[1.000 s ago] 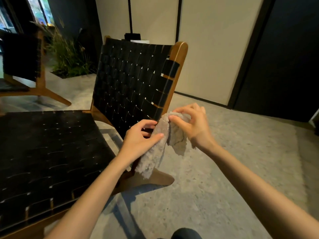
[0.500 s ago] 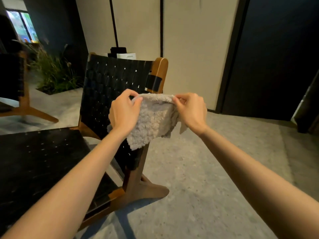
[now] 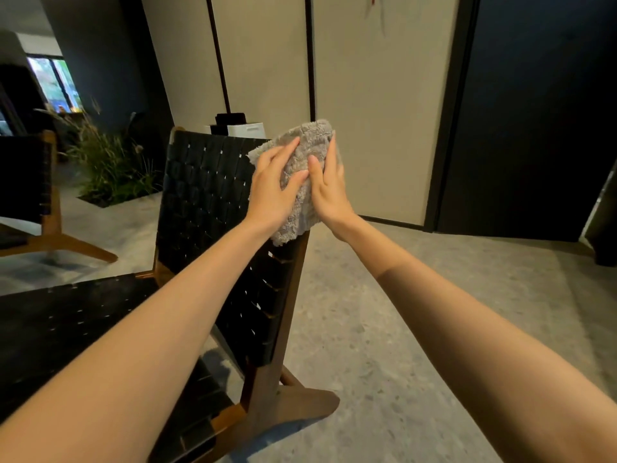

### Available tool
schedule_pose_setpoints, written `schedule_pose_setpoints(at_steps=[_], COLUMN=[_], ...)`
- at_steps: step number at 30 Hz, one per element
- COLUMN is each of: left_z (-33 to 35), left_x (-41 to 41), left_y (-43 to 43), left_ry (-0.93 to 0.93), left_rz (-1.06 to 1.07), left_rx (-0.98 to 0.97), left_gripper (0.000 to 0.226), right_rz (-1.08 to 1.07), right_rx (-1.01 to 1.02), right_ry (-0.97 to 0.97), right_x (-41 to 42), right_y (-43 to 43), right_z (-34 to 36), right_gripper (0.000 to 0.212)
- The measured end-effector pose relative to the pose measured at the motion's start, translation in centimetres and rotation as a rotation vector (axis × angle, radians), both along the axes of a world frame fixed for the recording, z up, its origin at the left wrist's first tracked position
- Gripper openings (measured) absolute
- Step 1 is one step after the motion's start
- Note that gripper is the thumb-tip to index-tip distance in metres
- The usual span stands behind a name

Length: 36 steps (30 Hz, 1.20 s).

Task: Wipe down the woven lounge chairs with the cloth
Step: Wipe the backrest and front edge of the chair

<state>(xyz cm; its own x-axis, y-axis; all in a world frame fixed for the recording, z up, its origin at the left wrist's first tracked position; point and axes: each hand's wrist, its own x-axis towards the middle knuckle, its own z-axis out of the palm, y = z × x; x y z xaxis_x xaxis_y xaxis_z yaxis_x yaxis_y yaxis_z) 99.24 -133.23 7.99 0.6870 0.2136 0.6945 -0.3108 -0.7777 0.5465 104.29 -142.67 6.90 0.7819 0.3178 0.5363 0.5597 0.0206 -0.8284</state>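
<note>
A black woven lounge chair (image 3: 207, 202) with a wooden frame stands in front of me, its seat (image 3: 76, 325) at lower left. A grey fluffy cloth (image 3: 312, 140) is draped over the top right corner of the backrest. My left hand (image 3: 270, 192) presses flat on the cloth's front with straight fingers. My right hand (image 3: 330, 192) grips the cloth at the frame's right edge, thumb on the front and fingers wrapped behind. The corner of the frame under the cloth is hidden.
A second woven chair (image 3: 30, 185) stands at far left, with a bed of tall grasses (image 3: 110, 168) behind it. A white box (image 3: 247, 130) shows just behind the backrest. Beige wall panels and a dark door (image 3: 534, 111) lie beyond the grey stone floor (image 3: 417, 329).
Both hands have lifted the cloth from beside the backrest's lower edge up onto its top right corner. The left hand went from pinching the cloth to pressing flat on it.
</note>
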Motion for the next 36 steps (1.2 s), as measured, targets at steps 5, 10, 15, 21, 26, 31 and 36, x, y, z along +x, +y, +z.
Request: schedule_pose_setpoints(at_steps=[5, 10, 15, 21, 26, 31, 36], left_z=[-1.8, -7.9, -14.6, -22.0, -26.4, -29.6, -31.5], left_x=[-0.2, -2.4, -5.7, -10.0, -13.0, -15.6, -17.3], left_y=[0.4, 0.7, 1.3, 2.8, 3.1, 3.2, 2.4], left_ry=[-0.042, -0.063, 0.010, 0.182, 0.308, 0.431, 0.622], left_rz=[0.005, -0.003, 0.058, 0.060, 0.115, 0.130, 0.192], left_rx=[-0.020, -0.009, 0.039, 0.037, 0.050, 0.069, 0.109], left_gripper=[0.052, 0.056, 0.062, 0.062, 0.070, 0.073, 0.067], right_rz=[-0.049, 0.001, 0.063, 0.106, 0.157, 0.229, 0.307], right_rx=[0.010, -0.079, -0.071, -0.129, -0.210, -0.344, -0.350], right_ry=[0.012, 0.037, 0.115, 0.221, 0.272, 0.391, 0.473], right_x=[0.0, -1.3, -3.7, -7.3, -9.6, -11.4, -13.0], right_y=[0.9, 1.7, 2.5, 3.5, 3.4, 3.2, 2.9], right_z=[-2.5, -9.3, -16.3, -23.7, -28.8, -31.8, -32.8], right_gripper=[0.054, 0.056, 0.053, 0.053, 0.058, 0.068, 0.067])
